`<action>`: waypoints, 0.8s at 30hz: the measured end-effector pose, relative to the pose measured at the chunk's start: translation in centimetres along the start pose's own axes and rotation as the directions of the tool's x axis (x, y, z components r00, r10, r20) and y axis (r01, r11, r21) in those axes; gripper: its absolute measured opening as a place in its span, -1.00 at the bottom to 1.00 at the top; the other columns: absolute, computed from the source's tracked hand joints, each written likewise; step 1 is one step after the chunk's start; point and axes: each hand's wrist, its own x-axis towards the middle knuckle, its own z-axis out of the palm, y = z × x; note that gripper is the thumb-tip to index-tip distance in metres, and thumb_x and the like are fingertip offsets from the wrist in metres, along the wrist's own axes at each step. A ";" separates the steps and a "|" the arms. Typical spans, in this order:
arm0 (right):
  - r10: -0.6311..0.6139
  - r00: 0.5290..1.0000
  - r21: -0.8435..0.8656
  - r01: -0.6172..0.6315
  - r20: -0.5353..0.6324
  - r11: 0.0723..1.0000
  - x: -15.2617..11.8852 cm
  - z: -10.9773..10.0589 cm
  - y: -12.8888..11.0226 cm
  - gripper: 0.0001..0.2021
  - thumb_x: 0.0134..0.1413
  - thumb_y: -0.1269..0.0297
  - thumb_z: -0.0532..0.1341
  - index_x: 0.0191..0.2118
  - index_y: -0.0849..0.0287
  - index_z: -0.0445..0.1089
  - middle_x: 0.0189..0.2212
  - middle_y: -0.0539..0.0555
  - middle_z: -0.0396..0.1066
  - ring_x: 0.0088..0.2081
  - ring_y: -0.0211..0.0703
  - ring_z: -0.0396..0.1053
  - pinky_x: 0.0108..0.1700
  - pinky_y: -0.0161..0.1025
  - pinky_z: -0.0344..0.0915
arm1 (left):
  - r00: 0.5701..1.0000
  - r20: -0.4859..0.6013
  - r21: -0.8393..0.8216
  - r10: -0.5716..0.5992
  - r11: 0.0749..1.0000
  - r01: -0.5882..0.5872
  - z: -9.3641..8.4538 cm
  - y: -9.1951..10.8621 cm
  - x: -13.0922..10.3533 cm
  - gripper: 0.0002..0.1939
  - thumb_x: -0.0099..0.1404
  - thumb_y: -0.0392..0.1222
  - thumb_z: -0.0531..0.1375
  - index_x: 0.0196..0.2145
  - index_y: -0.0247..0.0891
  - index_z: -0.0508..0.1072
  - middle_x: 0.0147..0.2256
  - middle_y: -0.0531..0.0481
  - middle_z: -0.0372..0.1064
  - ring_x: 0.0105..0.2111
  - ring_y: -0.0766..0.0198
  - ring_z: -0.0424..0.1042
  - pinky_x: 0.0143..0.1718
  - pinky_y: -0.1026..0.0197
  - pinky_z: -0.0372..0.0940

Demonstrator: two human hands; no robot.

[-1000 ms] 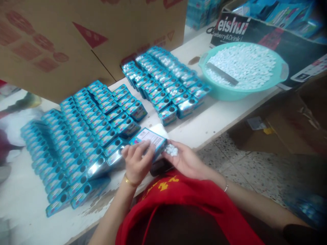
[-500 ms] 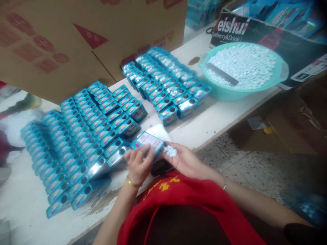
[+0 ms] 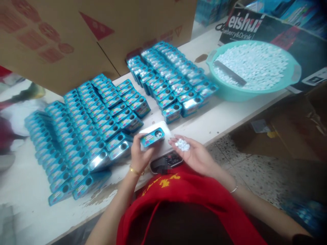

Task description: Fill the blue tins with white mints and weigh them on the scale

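My left hand (image 3: pixel 141 153) is wrapped round a small blue tin (image 3: pixel 150 137), its round opening facing up with white pieces showing inside. Just right of it, my right hand (image 3: pixel 196 156) lies palm up, cupping a small heap of white pieces (image 3: pixel 182 145). Under the tin is a white tray (image 3: pixel 164 128). Rows of blue tins with dark round openings (image 3: pixel 84 136) stand at the left. In a second group (image 3: pixel 170 78), many tins have white pieces on top. A turquoise basin (image 3: pixel 232 95) full of white pieces holds a dark flat strip (image 3: pixel 230 72).
Behind the tins rises a large cardboard box (image 3: pixel 102 34). A black printed carton (image 3: pixel 245 25) with blue packs stands behind the basin. A dark phone-like device (image 3: pixel 170 161) lies at the table's front edge. Brown cardboard (image 3: pixel 288 132) is at the right.
The tin has been turned from tilted over my right palm to opening upward. My hands have moved apart, and the white pieces rest in my right palm. The view has shifted slightly.
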 end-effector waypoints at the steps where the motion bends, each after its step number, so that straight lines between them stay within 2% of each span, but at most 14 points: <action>1: -0.007 1.000 0.005 0.007 -0.005 1.000 -0.1 -0.2 -0.3 -0.82 0.12 0.46 0.10 -0.26 0.35 0.45 -0.25 0.22 0.54 -0.12 -0.12 0.48 0.03 -0.25 0.37 | 1.000 0.002 -0.007 -0.010 1.000 0.010 0.1 -0.1 0.1 -0.55 0.10 -0.17 0.30 -0.07 -0.23 0.28 -0.17 -0.06 0.32 -0.17 0.21 0.37 -0.13 0.16 0.29; 5: -0.021 0.999 0.014 0.022 -0.047 1.000 -0.3 -0.7 -1.0 -0.81 0.10 0.47 0.11 -0.23 0.37 0.44 -0.24 0.25 0.53 -0.10 -0.09 0.48 0.00 -0.26 0.40 | 1.000 0.030 -0.029 0.009 1.000 -0.008 -0.1 0.1 0.3 -0.45 0.13 -0.14 0.30 0.04 -0.23 0.21 -0.07 -0.11 0.30 -0.06 0.15 0.35 0.00 0.07 0.27; 9: -0.024 0.994 0.005 0.024 -0.102 1.000 -0.6 -0.9 -1.6 -0.79 0.11 0.47 0.09 -0.21 0.38 0.44 -0.20 0.27 0.52 -0.07 -0.07 0.46 -0.02 -0.26 0.41 | 0.993 0.018 0.001 0.113 0.994 -0.113 -1.8 1.1 0.6 -0.29 0.12 -0.13 0.31 0.15 -0.21 0.09 0.04 -0.18 0.25 0.04 0.09 0.29 0.07 -0.01 0.23; 12: -0.044 0.991 -0.008 0.043 -0.128 0.999 -0.8 -1.0 -2.0 -0.78 0.11 0.45 0.10 -0.18 0.38 0.44 -0.17 0.26 0.51 -0.05 -0.07 0.45 0.01 -0.26 0.40 | 0.981 -0.066 0.113 0.185 0.978 -0.177 -3.6 1.8 0.9 -0.44 0.15 -0.16 0.28 0.08 -0.19 0.21 -0.02 -0.12 0.29 0.01 0.12 0.30 0.04 0.01 0.26; 16: -0.087 0.988 -0.027 0.085 -0.124 0.996 -0.9 -1.4 -2.3 -0.77 0.10 0.45 0.10 -0.16 0.37 0.43 -0.16 0.23 0.51 -0.03 -0.08 0.43 0.04 -0.25 0.37 | 0.973 -0.151 0.190 0.175 0.971 -0.145 -5.3 2.0 1.3 -0.66 0.21 -0.23 0.22 -0.04 -0.21 0.34 -0.10 -0.08 0.33 -0.06 0.17 0.32 0.01 0.04 0.25; 19: -0.103 0.988 -0.034 0.099 -0.112 0.994 -1.1 -1.6 -2.3 -0.77 0.10 0.45 0.10 -0.16 0.38 0.43 -0.18 0.22 0.52 -0.02 -0.08 0.43 0.05 -0.24 0.36 | 0.972 -0.180 0.204 0.154 0.972 -0.116 -5.7 1.7 1.2 -0.71 0.22 -0.24 0.20 -0.07 -0.23 0.37 -0.12 -0.08 0.33 -0.07 0.18 0.33 -0.02 0.05 0.26; 24: -0.105 0.988 -0.038 0.101 -0.110 0.994 -1.2 -1.8 -2.3 -0.78 0.10 0.45 0.11 -0.17 0.39 0.43 -0.19 0.22 0.52 -0.02 -0.09 0.43 0.07 -0.23 0.35 | 0.979 -0.151 0.213 0.136 0.972 -0.103 -5.5 1.7 0.9 -0.74 0.23 -0.24 0.20 -0.09 -0.24 0.39 -0.13 -0.09 0.33 -0.09 0.19 0.33 -0.06 0.09 0.28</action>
